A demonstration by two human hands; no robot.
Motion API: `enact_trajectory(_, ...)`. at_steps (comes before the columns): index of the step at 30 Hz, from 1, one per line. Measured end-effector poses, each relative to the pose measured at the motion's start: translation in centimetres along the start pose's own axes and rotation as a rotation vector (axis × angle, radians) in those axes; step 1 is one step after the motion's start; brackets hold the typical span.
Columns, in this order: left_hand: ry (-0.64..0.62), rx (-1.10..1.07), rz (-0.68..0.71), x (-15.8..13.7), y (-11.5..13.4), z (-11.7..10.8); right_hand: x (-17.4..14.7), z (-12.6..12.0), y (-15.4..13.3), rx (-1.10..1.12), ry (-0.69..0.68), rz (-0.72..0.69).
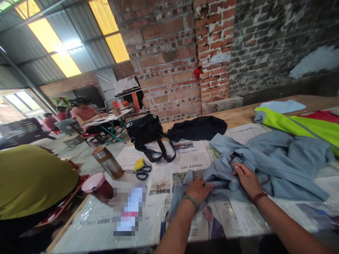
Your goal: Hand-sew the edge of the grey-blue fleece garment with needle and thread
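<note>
Head view has my two hands on a grey-blue garment (267,165) that lies crumpled across the right half of the table (238,118), over the newspaper sheets (185,158) that cover the top under clear film. My left hand (198,189), green band at the wrist, is closed over a fold of the cloth near the front edge; my right hand (247,179), dark red band at the wrist, lies half-open just beside it, fingers curled into a bunched part, and I cannot tell whether it grips or only presses.

I judge this the gathering and smoothing stage: the cloth is still rumpled. The next move calls for a firm pinch on both sides and a pull apart to flatten it.

Beyond the garment, towards the far right corner, lie a neon-yellow piece (299,125) and a pale blue cloth (283,106). At the far edge sit a black cloth (198,127) and a black bag (144,129). Left of the garment lie blue-handled scissors (143,173), then a lidded jar (108,162) and a pink-lidded cup (97,186) at the left edge. A person in an olive top (31,180) is close at the left.
</note>
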State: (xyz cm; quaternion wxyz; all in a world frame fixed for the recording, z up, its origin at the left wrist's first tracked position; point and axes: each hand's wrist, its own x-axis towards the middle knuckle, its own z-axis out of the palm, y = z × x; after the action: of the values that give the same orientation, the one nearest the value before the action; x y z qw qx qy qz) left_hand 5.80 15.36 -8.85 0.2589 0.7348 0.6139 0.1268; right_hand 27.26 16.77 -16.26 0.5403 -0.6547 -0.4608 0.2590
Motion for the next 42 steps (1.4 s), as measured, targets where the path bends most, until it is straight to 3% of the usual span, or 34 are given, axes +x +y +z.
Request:
enact_trajectory(3, 0.043, -0.060, 0.081, 0.4, 0.5, 2.1, 0.3, 0.1, 0.2, 0.029, -0.001, -0.016)
enact_trajectory(7, 0.224, -0.042, 0.272, -2.2, -1.0, 4.3, -0.3, -0.3, -0.6, 0.145, 0.073, 0.015)
enact_trajectory(9, 0.204, 0.035, 0.372, -3.6, -2.1, 4.9, -1.7, -0.7, -2.5, 0.180, 0.145, -0.017)
enact_trajectory(11, 0.151, 0.138, 0.477, -4.5, -2.8, 5.3, -3.8, -0.8, -5.4, 0.189, 0.144, -0.148)
enact_trajectory(13, 0.125, 0.246, 0.553, -4.8, -3.1, 5.6, -5.7, -0.1, -8.4, 0.174, -0.034, -0.323)
enact_trajectory(15, 0.123, 0.338, 0.598, -4.9, -2.9, 5.8, -6.8, 1.1, -10.2, 0.025, -0.330, -0.540)
enact_trajectory(16, 0.120, 0.371, 0.614, -5.0, -2.7, 5.8, -6.9, 1.7, -10.3, -0.069, -0.427, -0.653)
enact_trajectory(18, 0.099, 0.417, 0.640, -5.2, -2.5, 5.3, -6.5, 2.5, -8.9, -0.247, -0.476, -0.788)
enact_trajectory(23, 0.111, 0.384, 0.624, -6.8, -4.0, 2.6, -5.5, 0.1, -0.4, -0.441, -0.150, -0.687)
enact_trajectory(26, 0.122, 0.425, 0.488, -8.5, -6.2, 0.6, -5.8, -1.9, 2.4, -0.419, -0.028, -0.578)
enact_trajectory(29, 0.143, 0.507, 0.288, -10.2, -8.6, -1.7, -6.0, -2.3, 2.4, -0.414, -0.015, -0.492)
enact_trajectory(33, 0.229, 0.505, 0.142, -12.2, -10.8, -4.1, -5.6, -1.3, 1.3, -0.421, -0.026, -0.477)
enact_trajectory(35, 0.345, 0.459, 0.107, -13.2, -11.4, -4.0, -5.5, -1.0, 1.1, -0.416, -0.028, -0.489)
enact_trajectory(38, 0.487, 0.245, 0.185, -15.2, -11.4, -1.6, -5.6, -1.0, 1.0, -0.409, -0.048, -0.499)
enact_trajectory(39, 0.428, 0.131, 0.251, -16.0, -11.2, -0.4, -5.7, -1.1, 1.0, -0.406, -0.060, -0.495)
enact_trajectory(41, 0.050, -0.088, 0.363, -17.6, -10.8, 2.3, -5.8, -1.3, 0.9, -0.396, -0.076, -0.480)
enact_trajectory(42, -0.045, -0.182, 0.294, -18.4, -10.6, 3.6, -5.8, -1.4, 0.8, -0.388, -0.077, -0.471)
